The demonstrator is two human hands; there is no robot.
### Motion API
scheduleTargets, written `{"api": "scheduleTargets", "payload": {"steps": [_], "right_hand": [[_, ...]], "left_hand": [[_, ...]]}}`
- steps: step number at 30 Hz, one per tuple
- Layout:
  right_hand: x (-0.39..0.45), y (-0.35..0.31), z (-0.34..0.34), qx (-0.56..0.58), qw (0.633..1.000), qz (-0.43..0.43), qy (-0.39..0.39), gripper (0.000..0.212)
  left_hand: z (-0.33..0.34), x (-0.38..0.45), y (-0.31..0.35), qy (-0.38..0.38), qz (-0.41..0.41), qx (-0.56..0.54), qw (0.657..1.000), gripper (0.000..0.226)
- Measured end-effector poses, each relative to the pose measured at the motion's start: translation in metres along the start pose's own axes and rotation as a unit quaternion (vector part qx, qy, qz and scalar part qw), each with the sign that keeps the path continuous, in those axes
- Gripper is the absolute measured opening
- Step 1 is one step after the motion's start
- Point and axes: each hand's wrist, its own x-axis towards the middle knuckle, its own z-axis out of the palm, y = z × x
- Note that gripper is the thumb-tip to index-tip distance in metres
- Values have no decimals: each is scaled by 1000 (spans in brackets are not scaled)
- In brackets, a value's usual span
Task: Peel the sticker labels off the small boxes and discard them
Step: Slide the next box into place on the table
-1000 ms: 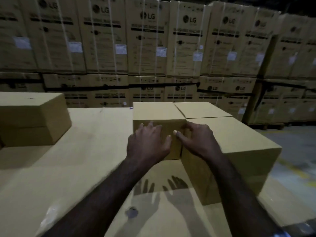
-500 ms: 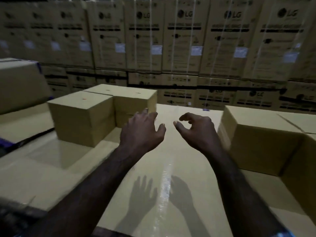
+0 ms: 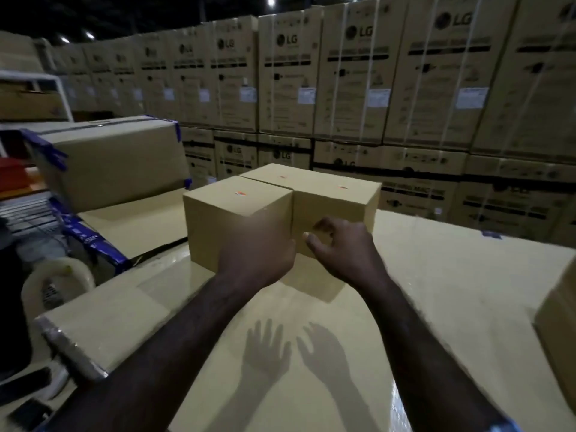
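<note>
At frame centre, the left hand (image 3: 255, 254) lies blurred against the near small box (image 3: 230, 219), its grip unclear; the right hand (image 3: 339, 247) hovers half-curled, empty. An orange sticker (image 3: 241, 193) sits on top. Behind, cartons (image 3: 352, 73) read "LG".

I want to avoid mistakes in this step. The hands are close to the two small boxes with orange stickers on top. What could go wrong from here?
1. The orange sticker on the near small box is tiny and the light is dim, so a fingernail may tear it or miss its edge.
2. The left hand pushes against that box's side; the glossy wrapped surface could let it slide.
3. The sticker on the far box is easily overlooked.
</note>
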Motion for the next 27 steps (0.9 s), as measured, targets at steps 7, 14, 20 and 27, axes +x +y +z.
{"api": "scheduleTargets", "payload": {"steps": [7,14,20,27], "right_hand": [[75,-13,76,8,999,-10,-40,41],[139,-29,157,13,998,37,-49,44],[188,-49,219,3,994,102,-35,54],[204,-44,276,-1,983,182,-30,64]], "left_hand": [[27,75,-72,-14,-43,19,999,58],[55,164,-158,-35,-38,10,999,55],[82,242,-229,-59,0,26,998,56],[120,307,-288,-136,1,112,984,74]]}}
